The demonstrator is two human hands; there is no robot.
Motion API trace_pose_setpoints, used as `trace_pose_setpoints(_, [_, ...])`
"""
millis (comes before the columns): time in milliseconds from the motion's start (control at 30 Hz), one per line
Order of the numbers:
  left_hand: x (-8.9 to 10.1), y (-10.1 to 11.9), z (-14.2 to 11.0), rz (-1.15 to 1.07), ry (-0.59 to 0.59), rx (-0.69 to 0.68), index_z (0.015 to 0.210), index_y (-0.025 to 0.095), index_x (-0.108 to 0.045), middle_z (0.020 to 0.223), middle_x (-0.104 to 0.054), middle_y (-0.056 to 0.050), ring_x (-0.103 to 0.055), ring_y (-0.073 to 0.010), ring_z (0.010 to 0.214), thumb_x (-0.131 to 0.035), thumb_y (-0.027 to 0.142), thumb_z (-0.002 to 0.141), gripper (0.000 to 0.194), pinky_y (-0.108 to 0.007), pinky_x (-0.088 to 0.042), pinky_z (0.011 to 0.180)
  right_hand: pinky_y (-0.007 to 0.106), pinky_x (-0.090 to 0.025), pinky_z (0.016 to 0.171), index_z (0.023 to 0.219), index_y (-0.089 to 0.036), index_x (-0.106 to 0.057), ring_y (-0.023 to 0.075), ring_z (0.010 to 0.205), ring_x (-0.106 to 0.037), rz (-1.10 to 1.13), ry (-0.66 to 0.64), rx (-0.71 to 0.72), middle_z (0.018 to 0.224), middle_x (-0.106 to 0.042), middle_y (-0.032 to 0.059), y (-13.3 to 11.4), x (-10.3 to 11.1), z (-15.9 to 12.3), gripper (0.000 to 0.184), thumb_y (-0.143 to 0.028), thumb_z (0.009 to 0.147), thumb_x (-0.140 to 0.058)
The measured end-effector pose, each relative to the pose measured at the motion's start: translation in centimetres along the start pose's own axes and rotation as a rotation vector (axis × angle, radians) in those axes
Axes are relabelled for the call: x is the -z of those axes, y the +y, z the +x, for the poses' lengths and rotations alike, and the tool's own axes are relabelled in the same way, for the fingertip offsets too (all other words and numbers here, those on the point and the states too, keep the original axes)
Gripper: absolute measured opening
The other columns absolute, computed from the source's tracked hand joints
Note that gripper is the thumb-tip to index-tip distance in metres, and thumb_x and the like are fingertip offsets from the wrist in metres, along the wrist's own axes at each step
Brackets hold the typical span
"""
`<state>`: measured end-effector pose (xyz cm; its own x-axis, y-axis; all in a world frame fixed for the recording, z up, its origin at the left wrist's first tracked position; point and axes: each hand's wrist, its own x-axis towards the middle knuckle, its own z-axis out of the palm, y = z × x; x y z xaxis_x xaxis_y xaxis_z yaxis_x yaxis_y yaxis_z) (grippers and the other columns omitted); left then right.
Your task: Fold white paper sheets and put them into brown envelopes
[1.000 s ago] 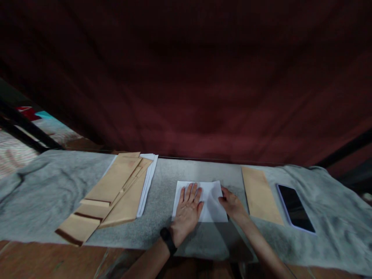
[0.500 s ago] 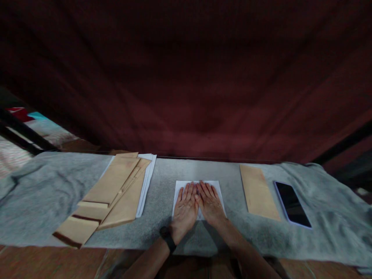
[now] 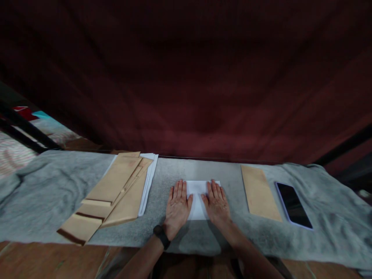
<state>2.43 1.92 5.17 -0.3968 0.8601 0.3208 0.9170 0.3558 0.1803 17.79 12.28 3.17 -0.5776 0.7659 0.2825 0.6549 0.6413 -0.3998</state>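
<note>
Hands, two, on white paper, one phone

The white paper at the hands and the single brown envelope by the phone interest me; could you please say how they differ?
The white paper is pale, while the brown envelope is tan. The left hand and right hand partly cover the white paper; neither touches the brown envelope. Both lie flat on the grey cloth.

Phone, dark screen up, pale purple edge | dark red curtain, hanging behind | grey cloth, rumpled at both ends | tiled floor, orange-brown
</note>
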Motion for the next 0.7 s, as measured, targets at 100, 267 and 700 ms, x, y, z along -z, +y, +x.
trace_pose_setpoints(100, [0.1,0.0,-0.1,0.004,0.008,0.012,0.150,0.006,-0.042,0.156,-0.042,-0.020,-0.035,-0.0298,0.148,-0.035,0.037,0.101,0.059,-0.050,-0.030,0.121,0.054,-0.022,0.122,0.153,-0.011,-0.040,0.0336,0.150,-0.029,0.020,0.022,-0.013,0.162,-0.030,0.0182,0.6,0.3,-0.2,0.063,-0.049,0.103,-0.036])
trace_pose_setpoints(267, [0.0,-0.1,-0.1,-0.009,0.026,0.008,0.151,0.007,-0.042,0.156,-0.043,-0.019,-0.036,-0.0298,0.148,-0.035,0.038,0.100,0.060,-0.050,-0.030,0.121,0.053,-0.022,0.122,0.154,-0.012,-0.039,0.0338,0.150,-0.029,0.026,0.055,-0.029,0.162,-0.031,0.0167,1.6,0.5,-0.8,0.065,-0.052,0.103,-0.035])
trace_pose_setpoints(700, [-0.3,-0.1,0.0,0.090,0.021,-0.010,0.150,0.013,-0.047,0.158,-0.040,-0.018,-0.037,-0.0317,0.147,-0.039,0.042,0.101,0.057,-0.051,-0.031,0.120,0.047,-0.028,0.122,0.158,-0.013,-0.030,0.0262,0.151,-0.030,-0.133,0.050,0.277,0.163,-0.032,0.0132,-1.1,0.1,-1.5,0.057,-0.037,0.106,-0.034])
